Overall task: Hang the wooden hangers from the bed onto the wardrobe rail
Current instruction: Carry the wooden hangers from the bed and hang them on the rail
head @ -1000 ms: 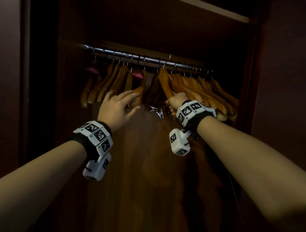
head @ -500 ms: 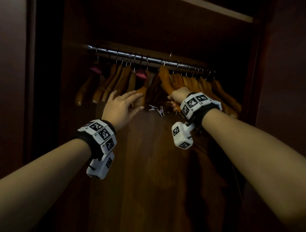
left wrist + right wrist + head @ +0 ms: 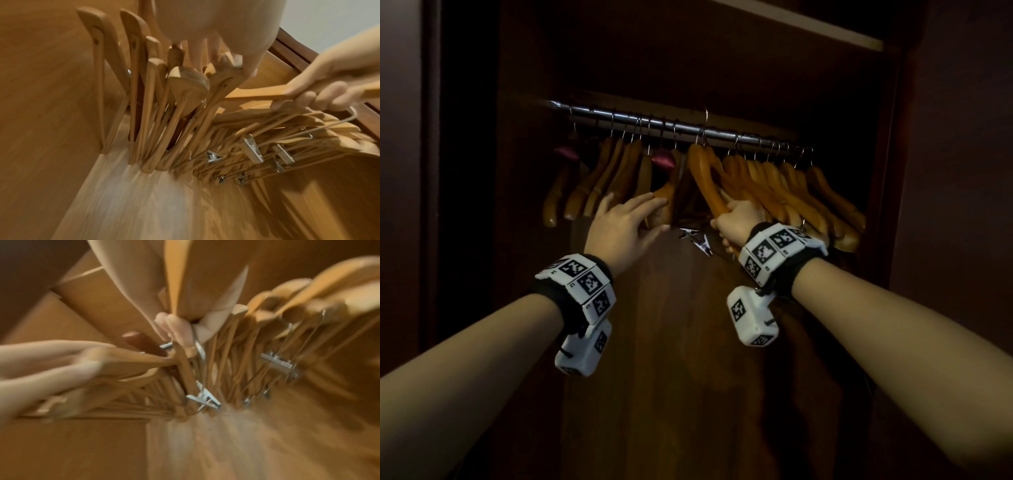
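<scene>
A chrome wardrobe rail (image 3: 640, 120) runs across the dark wardrobe with several wooden hangers (image 3: 791, 185) hooked on it. My right hand (image 3: 736, 222) grips the lower arm of one wooden hanger (image 3: 705, 181) near the rail's middle; its hook sits at the rail. In the left wrist view the same right hand (image 3: 320, 91) curls round the wooden hanger (image 3: 255, 95). My left hand (image 3: 623, 226) is stretched out with straight fingers, its fingertips touching the end of a hanging wooden hanger (image 3: 664, 202) in the left group. The right wrist view is blurred; the fingers (image 3: 176, 327) wrap the hanger there.
Two pink padded hangers (image 3: 662, 161) hang among the left group. Metal trouser clips (image 3: 697, 238) dangle between my hands. The wardrobe's wooden back panel (image 3: 688, 359) fills the space below, dark side walls (image 3: 465, 205) close in left and right, and a shelf edge (image 3: 808, 24) runs above.
Both hands have lifted slightly toward the rail. The right hand has raised its hanger closer to the rail, and the left hand's fingers have come onto the hanger in the left group.
</scene>
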Action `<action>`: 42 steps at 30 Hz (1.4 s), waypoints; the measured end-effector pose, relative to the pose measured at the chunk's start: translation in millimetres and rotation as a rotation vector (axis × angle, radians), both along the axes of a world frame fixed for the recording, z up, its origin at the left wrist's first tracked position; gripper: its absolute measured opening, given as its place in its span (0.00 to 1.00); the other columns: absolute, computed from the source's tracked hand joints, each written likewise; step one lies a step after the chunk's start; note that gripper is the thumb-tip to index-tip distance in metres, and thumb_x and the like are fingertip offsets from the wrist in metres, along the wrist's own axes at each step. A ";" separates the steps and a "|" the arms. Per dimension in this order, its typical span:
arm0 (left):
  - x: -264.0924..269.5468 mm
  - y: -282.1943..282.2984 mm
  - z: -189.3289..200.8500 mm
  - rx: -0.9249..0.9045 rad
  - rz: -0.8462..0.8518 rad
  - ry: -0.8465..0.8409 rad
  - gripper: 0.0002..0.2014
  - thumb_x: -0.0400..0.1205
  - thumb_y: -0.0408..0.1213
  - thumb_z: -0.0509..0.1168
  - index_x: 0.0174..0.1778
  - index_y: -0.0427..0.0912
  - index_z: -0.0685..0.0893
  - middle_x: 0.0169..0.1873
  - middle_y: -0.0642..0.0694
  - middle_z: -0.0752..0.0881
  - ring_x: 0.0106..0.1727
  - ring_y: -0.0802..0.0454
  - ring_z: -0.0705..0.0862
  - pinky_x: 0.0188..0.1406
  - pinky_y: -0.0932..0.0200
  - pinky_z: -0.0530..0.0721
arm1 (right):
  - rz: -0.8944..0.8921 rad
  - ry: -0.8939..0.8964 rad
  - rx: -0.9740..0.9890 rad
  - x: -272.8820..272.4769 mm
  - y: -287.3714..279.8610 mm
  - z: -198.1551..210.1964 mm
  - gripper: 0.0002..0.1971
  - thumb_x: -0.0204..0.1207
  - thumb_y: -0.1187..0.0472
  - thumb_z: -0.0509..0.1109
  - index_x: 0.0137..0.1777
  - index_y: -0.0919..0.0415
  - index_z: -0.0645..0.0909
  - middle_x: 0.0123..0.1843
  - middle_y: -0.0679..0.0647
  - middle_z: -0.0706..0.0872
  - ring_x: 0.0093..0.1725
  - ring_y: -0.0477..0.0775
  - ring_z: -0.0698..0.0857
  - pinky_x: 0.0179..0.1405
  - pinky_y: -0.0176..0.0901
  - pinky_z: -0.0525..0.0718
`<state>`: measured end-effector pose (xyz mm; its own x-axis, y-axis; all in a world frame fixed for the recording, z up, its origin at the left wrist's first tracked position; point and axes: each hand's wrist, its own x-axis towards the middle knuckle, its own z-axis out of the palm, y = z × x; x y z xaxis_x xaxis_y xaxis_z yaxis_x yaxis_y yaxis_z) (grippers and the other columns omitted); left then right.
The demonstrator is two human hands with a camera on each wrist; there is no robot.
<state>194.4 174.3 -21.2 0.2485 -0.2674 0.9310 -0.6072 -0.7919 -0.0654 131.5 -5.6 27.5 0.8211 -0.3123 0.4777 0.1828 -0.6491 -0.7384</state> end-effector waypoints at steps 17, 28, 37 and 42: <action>-0.5 5.6 2.8 0.018 0.020 0.028 0.23 0.82 0.51 0.62 0.73 0.49 0.75 0.72 0.45 0.76 0.71 0.46 0.77 0.77 0.41 0.55 | 0.040 -0.099 0.093 -15.1 9.1 -7.6 0.06 0.77 0.69 0.62 0.51 0.63 0.77 0.34 0.59 0.75 0.26 0.54 0.75 0.24 0.43 0.76; -1.1 9.9 4.4 0.017 0.010 0.046 0.24 0.82 0.51 0.62 0.74 0.50 0.74 0.73 0.47 0.75 0.73 0.48 0.75 0.78 0.43 0.53 | -0.023 -0.012 0.133 22.2 24.7 17.3 0.13 0.78 0.68 0.62 0.62 0.71 0.77 0.38 0.60 0.79 0.35 0.57 0.78 0.40 0.48 0.80; 7.9 10.6 -0.7 0.018 -0.004 -0.038 0.25 0.81 0.57 0.55 0.71 0.50 0.77 0.69 0.46 0.80 0.65 0.46 0.82 0.75 0.41 0.60 | -0.085 0.007 0.074 65.9 19.4 37.4 0.08 0.76 0.62 0.66 0.38 0.65 0.78 0.35 0.59 0.80 0.38 0.58 0.80 0.43 0.50 0.82; 11.5 9.1 -2.9 0.018 -0.012 -0.064 0.27 0.80 0.59 0.50 0.70 0.51 0.77 0.68 0.47 0.81 0.62 0.46 0.84 0.75 0.41 0.61 | -0.086 0.000 0.019 78.7 16.8 47.4 0.11 0.77 0.62 0.64 0.52 0.67 0.84 0.39 0.59 0.81 0.40 0.58 0.81 0.53 0.52 0.84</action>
<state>205.9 183.3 -24.1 0.1850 -0.2872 0.9398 -0.6106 -0.7830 -0.1191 210.3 11.2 74.9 0.7906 -0.3908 0.4714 0.1270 -0.6485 -0.7506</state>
